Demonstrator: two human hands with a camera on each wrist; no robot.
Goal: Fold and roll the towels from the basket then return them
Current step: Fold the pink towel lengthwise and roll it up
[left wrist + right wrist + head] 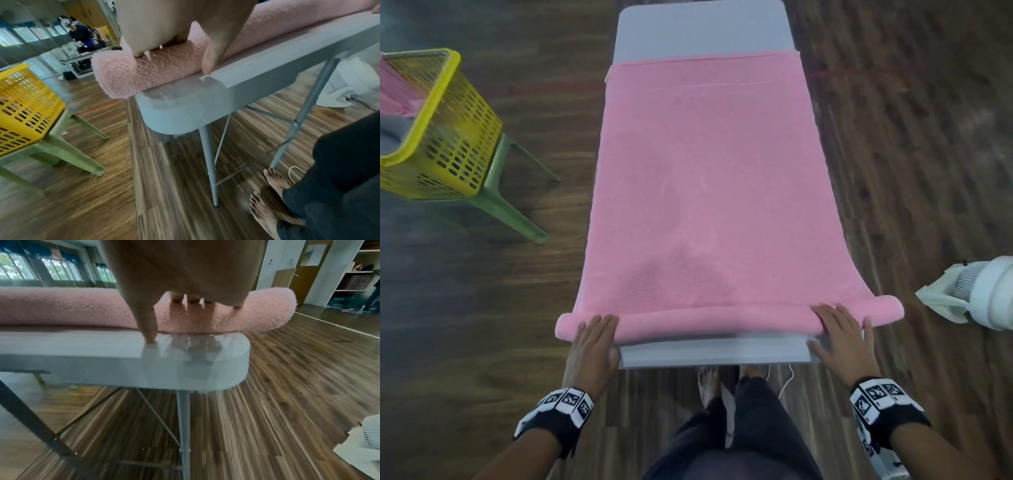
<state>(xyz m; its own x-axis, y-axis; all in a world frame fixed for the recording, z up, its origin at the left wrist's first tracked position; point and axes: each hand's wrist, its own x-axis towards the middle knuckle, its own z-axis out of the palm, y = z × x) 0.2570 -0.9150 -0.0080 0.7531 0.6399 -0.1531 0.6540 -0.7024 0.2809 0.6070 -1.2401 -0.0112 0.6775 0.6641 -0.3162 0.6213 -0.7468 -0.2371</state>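
Dim, even indoor light; daylight enters through windows. The wood floor smears with motion blur, and edges bend.

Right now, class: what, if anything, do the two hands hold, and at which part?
The pink towel, at its rolled near edge: the left hand presses the roll near its left end, the right hand near its right end, fingers laid flat on it.

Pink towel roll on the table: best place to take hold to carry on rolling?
Hold the rolled near edge of the pink towel at both overhanging ends, from the near side, as the left hand and right hand do. It spans the table, so central pressure would probably skew it.
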